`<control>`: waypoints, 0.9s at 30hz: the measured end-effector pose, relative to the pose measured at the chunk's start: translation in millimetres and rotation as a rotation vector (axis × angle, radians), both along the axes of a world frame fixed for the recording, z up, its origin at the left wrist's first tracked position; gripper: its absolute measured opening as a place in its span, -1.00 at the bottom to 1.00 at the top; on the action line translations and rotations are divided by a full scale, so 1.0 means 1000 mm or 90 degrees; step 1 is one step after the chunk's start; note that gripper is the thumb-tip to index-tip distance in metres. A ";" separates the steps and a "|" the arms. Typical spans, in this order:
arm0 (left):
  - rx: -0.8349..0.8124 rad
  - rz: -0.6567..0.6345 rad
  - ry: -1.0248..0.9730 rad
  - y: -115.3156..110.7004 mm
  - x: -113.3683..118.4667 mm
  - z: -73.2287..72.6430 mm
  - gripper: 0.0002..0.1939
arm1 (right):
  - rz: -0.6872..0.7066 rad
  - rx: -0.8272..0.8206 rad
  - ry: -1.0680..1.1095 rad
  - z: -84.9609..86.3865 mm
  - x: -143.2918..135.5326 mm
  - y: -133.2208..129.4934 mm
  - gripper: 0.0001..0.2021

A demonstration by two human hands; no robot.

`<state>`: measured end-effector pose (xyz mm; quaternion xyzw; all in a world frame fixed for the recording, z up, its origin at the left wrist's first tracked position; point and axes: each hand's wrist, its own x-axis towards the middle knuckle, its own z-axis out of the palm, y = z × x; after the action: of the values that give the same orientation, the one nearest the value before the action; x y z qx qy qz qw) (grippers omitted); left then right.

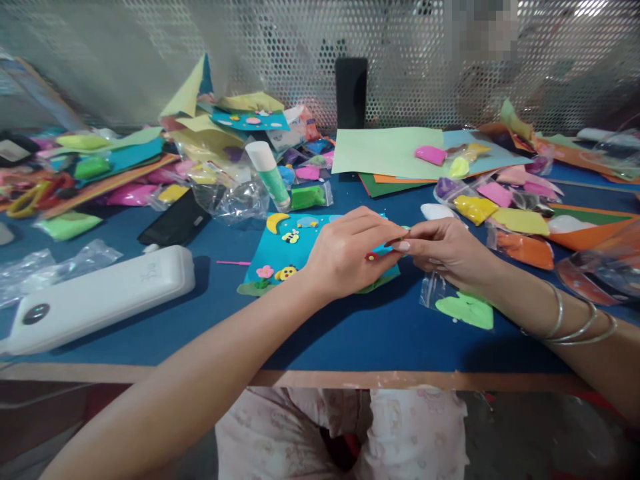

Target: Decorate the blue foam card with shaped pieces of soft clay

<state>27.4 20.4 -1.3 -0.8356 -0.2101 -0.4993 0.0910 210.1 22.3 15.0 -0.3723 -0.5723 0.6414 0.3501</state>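
A blue card lies on the table, decorated with a yellow moon, a bee, a pink flower and a yellow spotted figure. My left hand covers the card's right part, its fingers reaching to my right hand. Beside it, my right hand pinches with thumb and forefinger. Both sets of fingertips meet around a tiny light-green bit, mostly hidden. An open bag of light-green clay lies below my right hand.
A white power bank lies at left and a black phone behind it. A glue stick stands behind the card. Clay packets and coloured paper spread behind and right. A thin pink tool touches the card's left side.
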 end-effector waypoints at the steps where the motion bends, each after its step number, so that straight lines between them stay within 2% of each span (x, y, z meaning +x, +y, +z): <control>1: 0.001 0.000 0.000 0.000 0.000 0.001 -0.87 | 0.001 -0.008 0.002 0.000 0.000 0.000 -0.81; 6: 0.004 -0.007 -0.002 0.000 0.001 0.001 -0.89 | 0.022 -0.030 0.017 0.003 0.000 -0.001 -0.76; 14: -0.013 -0.004 -0.008 0.000 0.000 0.000 -0.87 | -0.003 -0.025 0.019 0.001 0.000 0.000 -0.79; 19: -0.027 -0.007 -0.027 0.000 -0.001 0.003 -0.90 | 0.020 -0.043 0.074 0.003 0.003 0.001 -0.77; 27: 0.025 -0.015 -0.033 0.002 -0.002 0.003 -0.90 | 0.008 -0.042 0.040 0.002 0.002 0.001 -0.73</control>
<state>25.5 22.8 1.8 -0.8229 -0.1930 -0.5257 0.0962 211.9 22.9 16.9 -0.3595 -0.5421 0.6733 0.3514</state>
